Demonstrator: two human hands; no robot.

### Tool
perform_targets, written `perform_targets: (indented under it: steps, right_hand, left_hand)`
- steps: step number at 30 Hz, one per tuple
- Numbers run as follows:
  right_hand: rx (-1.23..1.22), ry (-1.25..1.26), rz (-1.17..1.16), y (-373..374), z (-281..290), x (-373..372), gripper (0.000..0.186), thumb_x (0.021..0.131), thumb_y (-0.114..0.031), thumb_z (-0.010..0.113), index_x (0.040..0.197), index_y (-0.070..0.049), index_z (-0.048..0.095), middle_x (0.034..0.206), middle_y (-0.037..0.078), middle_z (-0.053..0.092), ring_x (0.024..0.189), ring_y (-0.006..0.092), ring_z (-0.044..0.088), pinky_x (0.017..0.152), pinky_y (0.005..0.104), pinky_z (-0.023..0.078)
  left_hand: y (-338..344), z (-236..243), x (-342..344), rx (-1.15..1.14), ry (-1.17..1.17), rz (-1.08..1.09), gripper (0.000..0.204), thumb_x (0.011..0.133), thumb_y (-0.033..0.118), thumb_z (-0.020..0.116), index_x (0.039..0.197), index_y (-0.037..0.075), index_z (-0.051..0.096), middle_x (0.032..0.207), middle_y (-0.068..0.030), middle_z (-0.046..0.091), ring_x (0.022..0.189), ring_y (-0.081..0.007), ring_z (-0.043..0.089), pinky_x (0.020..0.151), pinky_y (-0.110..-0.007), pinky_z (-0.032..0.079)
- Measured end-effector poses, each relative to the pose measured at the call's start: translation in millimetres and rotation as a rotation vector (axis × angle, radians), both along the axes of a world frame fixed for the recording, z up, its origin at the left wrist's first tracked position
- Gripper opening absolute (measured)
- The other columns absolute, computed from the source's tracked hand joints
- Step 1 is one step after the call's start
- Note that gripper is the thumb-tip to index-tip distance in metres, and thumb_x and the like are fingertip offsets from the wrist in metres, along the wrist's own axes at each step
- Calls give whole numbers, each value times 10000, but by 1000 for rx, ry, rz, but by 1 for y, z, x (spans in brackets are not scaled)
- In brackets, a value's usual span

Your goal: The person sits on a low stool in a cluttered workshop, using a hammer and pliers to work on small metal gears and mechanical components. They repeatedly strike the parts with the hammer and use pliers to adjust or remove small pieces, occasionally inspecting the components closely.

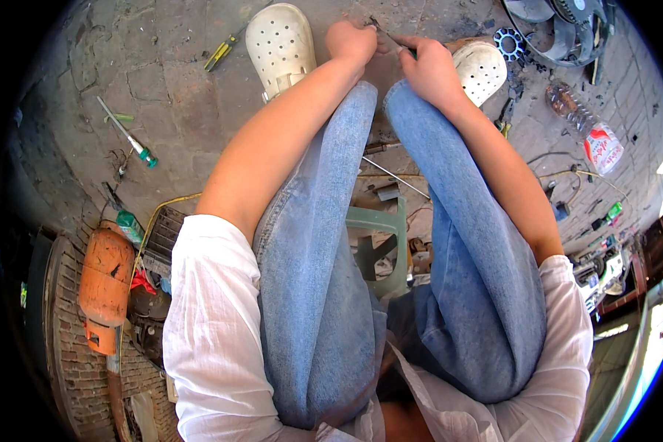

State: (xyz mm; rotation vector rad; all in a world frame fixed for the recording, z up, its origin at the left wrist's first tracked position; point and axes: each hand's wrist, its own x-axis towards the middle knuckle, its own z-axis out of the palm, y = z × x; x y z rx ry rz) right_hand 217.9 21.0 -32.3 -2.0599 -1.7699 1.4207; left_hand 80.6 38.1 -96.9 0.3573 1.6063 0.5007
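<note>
My left hand (352, 43) is closed, fingers curled together low over the floor between my shoes. A small dark piece (373, 22) shows at its fingertips; I cannot make out its kind. Beside it, my right hand (429, 70) is wrapped round a thin metal tool (392, 38) with a dark handle end mostly hidden by the fingers. The tool's narrow shaft points toward my left fingertips. White perforated clogs, the left one (280, 44) and the right one (482, 72), flank both hands.
A yellow-and-black screwdriver (221, 55) lies left of the left clog. To the right are a black slotted ring (510, 44), pliers (504, 114) and a plastic bottle (604, 147). An orange power tool (107, 272) is at lower left; a green stool (398, 247) shows between my legs.
</note>
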Motion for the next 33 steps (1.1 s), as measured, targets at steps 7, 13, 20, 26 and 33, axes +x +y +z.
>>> perform_targets:
  steps: [7,13,20,26,33]
  right_hand:
    - [106,8,-15,-8,-5,-2,301,847,-117,575,1111,-9,672,948,258,667,933,407,640,860,440,507]
    - [143,-27,-12,-15,0,-11,299,836,-91,566,1104,-10,669,880,246,668,849,410,652,794,455,530]
    - [180,-48,6,-18,-2,-13,180,833,-79,558,968,-25,664,798,236,659,777,419,646,732,490,530]
    - [194,-55,28,-15,-2,-15,128,834,-85,564,897,-16,651,801,229,664,767,418,651,705,487,530]
    - [-361,262,-510,13,-5,-9,287,852,-103,573,1094,24,660,907,192,665,776,270,599,667,358,473]
  left_hand:
    - [1,3,2,-1,-17,29,155,876,3,580,871,-144,628,794,-205,673,628,-277,691,514,-351,573]
    - [6,6,1,-71,-20,5,152,890,35,588,889,-111,627,804,-177,671,669,-243,677,578,-328,560]
    - [7,7,5,-61,-18,0,144,885,30,590,852,-106,622,783,-163,669,654,-231,674,549,-315,555]
    - [6,4,3,-44,-21,11,146,885,27,590,833,-106,621,773,-169,670,630,-233,672,544,-324,560]
    - [5,1,4,-36,-24,4,145,900,21,572,876,-117,607,777,-189,677,646,-256,691,558,-326,569]
